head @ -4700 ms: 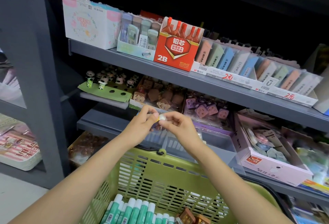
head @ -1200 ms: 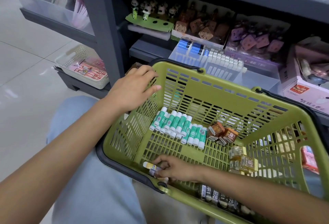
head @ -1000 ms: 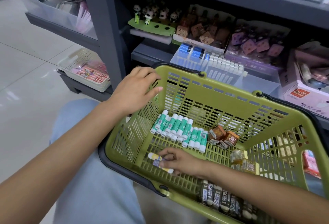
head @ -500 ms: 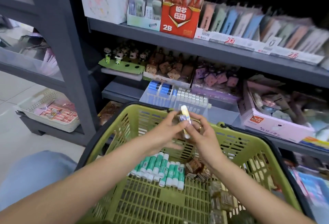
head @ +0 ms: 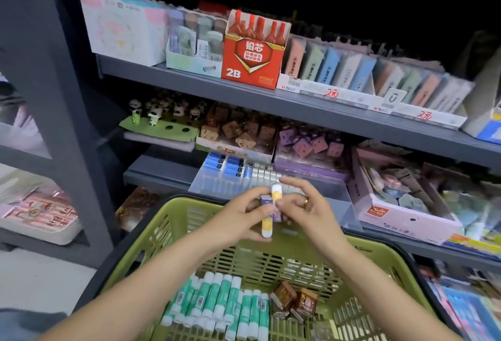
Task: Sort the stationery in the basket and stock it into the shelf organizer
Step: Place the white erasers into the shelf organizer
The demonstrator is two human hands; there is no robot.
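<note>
Over the slatted green plastic basket [head: 173, 229], the left hand [head: 238, 218] and right hand [head: 309, 213] together pinch a yellow-and-white glue stick [head: 273, 209] upright beside a small purple tube [head: 267, 202], just before the clear shelf organizer [head: 217, 186]

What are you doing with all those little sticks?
A person is stocking a stationery shelf. Both hands, the left hand and the right hand, hold a yellow and white stick and a small purple item up above the green basket. Green sticks and small brown packs lie in the basket. The clear organizer on the shelf already holds blue and white items.
</note>
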